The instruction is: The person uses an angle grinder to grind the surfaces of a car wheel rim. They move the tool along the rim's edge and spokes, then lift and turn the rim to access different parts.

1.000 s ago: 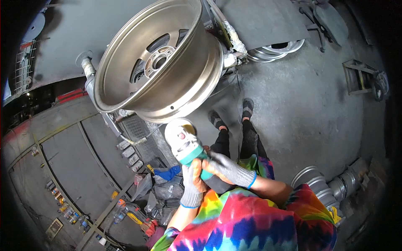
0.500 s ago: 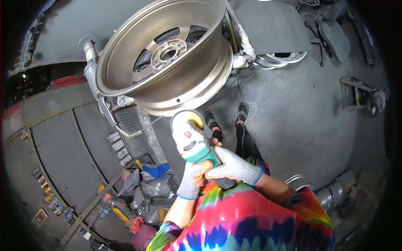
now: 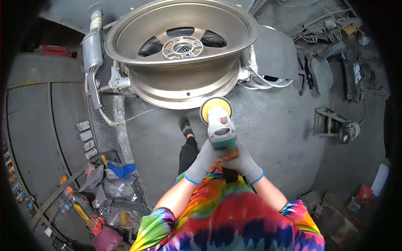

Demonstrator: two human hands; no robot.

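Observation:
A bronze-coloured car wheel rim (image 3: 184,79) is held up in front of me, tilted so its spokes and hub show. Just below its lower edge is an angle grinder (image 3: 222,129) with a white-grey and green body and a round yellow disc facing the wheel. Whether the disc touches the metal I cannot tell. My left hand (image 3: 202,162), in a light grey work glove, is closed around the grinder's body from the left. From the other side my right hand (image 3: 246,162), gloved alike, grips it too; its fingers are partly hidden under the tool.
A silver spray gun-like metal tool (image 3: 93,54) hangs left of the wheel. More silver rims (image 3: 268,83) lie behind a grey panel at right. A metal stand (image 3: 328,122) stands on the floor at right. Bags and crates (image 3: 119,184) are piled at lower left.
My view has turned, and the wheel now sits more level in it. The grinder has moved to the right and points more straight ahead, with both hands still on it.

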